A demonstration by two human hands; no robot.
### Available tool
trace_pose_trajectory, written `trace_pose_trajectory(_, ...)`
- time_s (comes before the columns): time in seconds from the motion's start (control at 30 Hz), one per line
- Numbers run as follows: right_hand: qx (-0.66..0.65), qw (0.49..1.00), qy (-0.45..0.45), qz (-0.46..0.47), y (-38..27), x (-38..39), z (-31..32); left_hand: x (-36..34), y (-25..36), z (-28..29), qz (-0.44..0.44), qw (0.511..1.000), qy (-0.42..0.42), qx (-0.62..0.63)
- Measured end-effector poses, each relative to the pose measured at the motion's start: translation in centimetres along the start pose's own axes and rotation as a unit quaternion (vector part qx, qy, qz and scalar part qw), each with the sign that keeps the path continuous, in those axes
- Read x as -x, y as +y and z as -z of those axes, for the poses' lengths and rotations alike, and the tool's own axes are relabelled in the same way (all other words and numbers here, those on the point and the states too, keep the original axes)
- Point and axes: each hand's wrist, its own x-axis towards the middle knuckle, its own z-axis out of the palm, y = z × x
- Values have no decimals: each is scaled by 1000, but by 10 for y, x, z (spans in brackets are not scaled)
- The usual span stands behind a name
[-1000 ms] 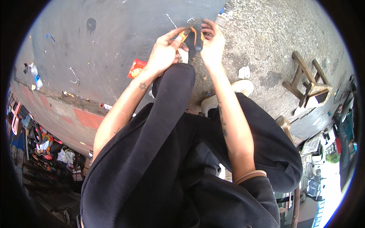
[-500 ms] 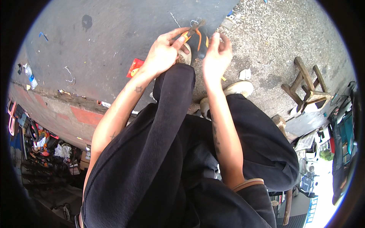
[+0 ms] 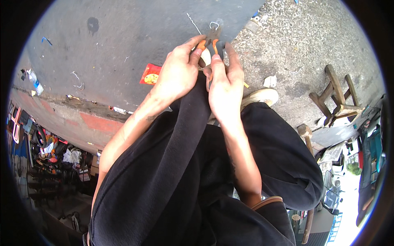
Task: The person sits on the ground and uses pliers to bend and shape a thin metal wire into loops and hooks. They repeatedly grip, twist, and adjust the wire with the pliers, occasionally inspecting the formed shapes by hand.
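Right hand [image 3: 225, 88] has moved onto the orange-and-black-handled metal pliers [image 3: 213, 35], thumb and fingers curled round one handle; the left hand [image 3: 178, 71] pinches the other. A curled white wire [image 3: 214, 24] shows at their tip, over a smooth dark-grey surface [image 3: 131, 37] that borders rough pale-grey gravelly ground [image 3: 299, 41]. Rightward is a brown wooden stool [image 3: 335, 84]; multicoloured clutter [image 3: 61, 156] fills the lower left.

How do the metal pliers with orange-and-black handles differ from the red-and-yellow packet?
The metal pliers with orange-and-black handles are held in the left hand and right hand; the red-and-yellow packet lies on the dark ground. The pliers have two spread handles; the packet is flat. Both show warm colours.
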Motion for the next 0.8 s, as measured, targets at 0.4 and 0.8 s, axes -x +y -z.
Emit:
trace_pose_trajectory(0.4, 38, 994, 10, 102, 22, -16, -4, -4, 8, -3, -6, 1000, -19, -3)
trace_pose_trajectory(0.8, 54, 994, -5, 100, 15, -20, 0, -7, 16, -1, 39, 998, -53, 24)
